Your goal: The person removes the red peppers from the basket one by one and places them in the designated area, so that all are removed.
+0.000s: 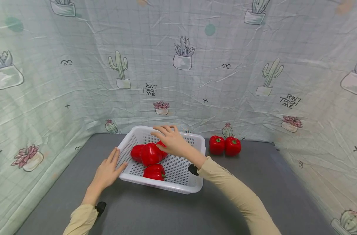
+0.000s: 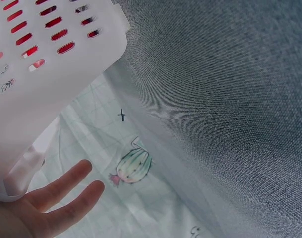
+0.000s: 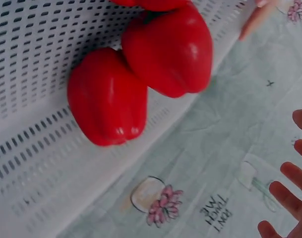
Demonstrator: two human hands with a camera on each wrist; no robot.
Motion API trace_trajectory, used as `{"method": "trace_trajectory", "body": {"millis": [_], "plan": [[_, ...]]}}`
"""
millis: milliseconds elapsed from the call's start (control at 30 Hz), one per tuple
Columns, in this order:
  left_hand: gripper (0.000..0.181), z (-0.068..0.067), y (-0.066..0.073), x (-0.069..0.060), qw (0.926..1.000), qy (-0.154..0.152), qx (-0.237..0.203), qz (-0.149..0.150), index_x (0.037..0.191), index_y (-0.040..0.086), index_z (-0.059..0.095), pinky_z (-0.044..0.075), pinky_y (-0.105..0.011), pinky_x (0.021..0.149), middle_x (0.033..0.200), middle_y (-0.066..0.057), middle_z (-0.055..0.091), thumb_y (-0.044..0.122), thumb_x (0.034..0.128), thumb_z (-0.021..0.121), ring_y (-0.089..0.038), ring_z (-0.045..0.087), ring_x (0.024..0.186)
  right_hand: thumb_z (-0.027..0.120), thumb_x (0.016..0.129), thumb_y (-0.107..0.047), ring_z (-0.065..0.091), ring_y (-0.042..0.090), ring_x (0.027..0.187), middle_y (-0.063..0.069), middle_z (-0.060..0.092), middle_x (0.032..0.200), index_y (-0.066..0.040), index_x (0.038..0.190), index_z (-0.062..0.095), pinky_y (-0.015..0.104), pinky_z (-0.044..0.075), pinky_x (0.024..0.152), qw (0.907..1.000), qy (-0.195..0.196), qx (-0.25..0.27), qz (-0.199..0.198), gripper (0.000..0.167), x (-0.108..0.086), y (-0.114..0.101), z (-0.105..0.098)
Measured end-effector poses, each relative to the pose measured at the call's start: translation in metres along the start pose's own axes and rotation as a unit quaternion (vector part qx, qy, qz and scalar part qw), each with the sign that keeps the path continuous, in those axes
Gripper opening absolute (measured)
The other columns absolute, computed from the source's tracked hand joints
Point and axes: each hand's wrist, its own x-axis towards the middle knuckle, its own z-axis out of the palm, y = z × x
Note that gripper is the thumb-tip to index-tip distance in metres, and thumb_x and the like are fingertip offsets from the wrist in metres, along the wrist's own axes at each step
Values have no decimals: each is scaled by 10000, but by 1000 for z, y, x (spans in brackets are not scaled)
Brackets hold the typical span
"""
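Note:
A white perforated plastic basket (image 1: pixel 178 187) holds several red bell peppers (image 1: pixel 150 154). One of them, a front bell pepper (image 1: pixel 153 172), lies on its side near the basket's front wall. My left hand (image 1: pixel 106 172) rests on the basket's left rim with straight fingers; two of its fingers (image 2: pixel 74 213) reach past the rim in the left wrist view. Above the basket hovers my right hand (image 1: pixel 173 142), its fingers spread and nothing held. It partly hides one pepper in the head view. The right wrist view shows that hand's fingertips (image 3: pixel 284 191) apart from the peppers.
Two more red bell peppers (image 1: pixel 224 145) stand side by side on the grey tabletop (image 1: pixel 243 182), right of the basket. A cactus-print cloth (image 1: pixel 166 75) hangs behind and along both sides.

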Motion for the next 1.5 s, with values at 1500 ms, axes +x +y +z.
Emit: {"method": "trace_trajectory", "body": {"millis": [1500], "plan": [[731,-1,0,1,9995,-255,82,-138,1391,-35,214,331,-633,890,1436,-260,210,396,867,485,-539,384,1126,773,635,-308,230,193,1320,-42,270,1457,-426,1334,334,438,333,996,9716,-2327,-342,-249,834,3,-24,68]]}}
